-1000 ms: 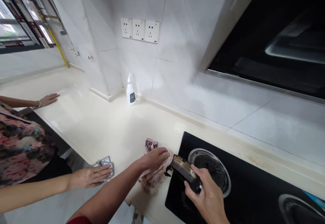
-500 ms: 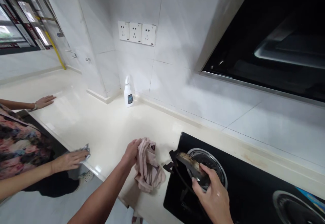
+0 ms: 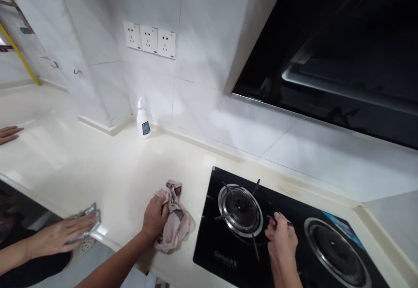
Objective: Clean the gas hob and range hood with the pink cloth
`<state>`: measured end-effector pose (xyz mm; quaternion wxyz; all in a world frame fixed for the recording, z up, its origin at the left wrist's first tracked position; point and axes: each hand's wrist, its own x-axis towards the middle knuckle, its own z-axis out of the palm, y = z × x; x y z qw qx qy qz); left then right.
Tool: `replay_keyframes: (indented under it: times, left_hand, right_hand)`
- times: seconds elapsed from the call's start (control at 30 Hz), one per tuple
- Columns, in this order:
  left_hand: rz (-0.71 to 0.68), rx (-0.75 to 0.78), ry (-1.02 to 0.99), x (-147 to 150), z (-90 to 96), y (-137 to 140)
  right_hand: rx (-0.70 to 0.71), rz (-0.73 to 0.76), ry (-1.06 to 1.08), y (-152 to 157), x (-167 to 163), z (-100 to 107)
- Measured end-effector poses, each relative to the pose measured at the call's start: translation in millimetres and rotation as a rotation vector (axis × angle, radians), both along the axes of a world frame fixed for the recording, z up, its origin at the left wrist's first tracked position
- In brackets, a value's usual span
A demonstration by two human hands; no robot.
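Right hand (image 3: 281, 236) pinched on the black pot support (image 3: 255, 247), which stands around the left-hand burner (image 3: 240, 206); left hand (image 3: 155, 216) clamped on the pink cloth (image 3: 178, 225), beside the hob (image 3: 209, 240). I'd keep the support level and centred, lest it scrape

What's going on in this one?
The person's left hand grips a crumpled pink cloth on the countertop, beside the gas hob. The right hand pinches one prong of the black pan support around the left burner; whether it is fully seated is unclear. A co-worker's hand holds a silvery cloth at the countertop's front edge. A white spray bottle stands near the wall.
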<state>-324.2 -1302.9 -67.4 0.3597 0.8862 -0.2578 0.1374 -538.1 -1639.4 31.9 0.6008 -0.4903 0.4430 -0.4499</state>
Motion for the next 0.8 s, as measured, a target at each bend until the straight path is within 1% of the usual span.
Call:
replay_keyframes:
  times: [0.07,0.2,0.37,0.5,0.67,0.73,0.8]
  left_hand:
    - [-0.012,0.003,-0.010,3,-1.7,1]
    - [0.011,-0.014,-0.044,3,-2.3,1]
    - [0.027,0.003,-0.087,2,-4.9,1]
    - [0.045,0.034,-0.094,3,-6.0,2]
    - [0.076,0.053,-0.120,4,-7.5,1]
    - [0.086,0.058,-0.128,4,-8.4,0]
    - [0.091,0.053,-0.138,5,-9.1,0]
  right_hand:
    - [0.093,-0.041,-0.029,-9,5,-3]
    - [0.163,-0.054,-0.005,-27,12,-17]
    - [0.229,0.000,0.054,-49,22,-43]
    - [0.281,0.073,0.169,-68,29,-62]
    - [0.273,0.020,0.428,-86,28,-83]
    - [0.241,0.012,0.521,-92,28,-88]
    - [0.175,0.053,0.564,-96,30,-92]
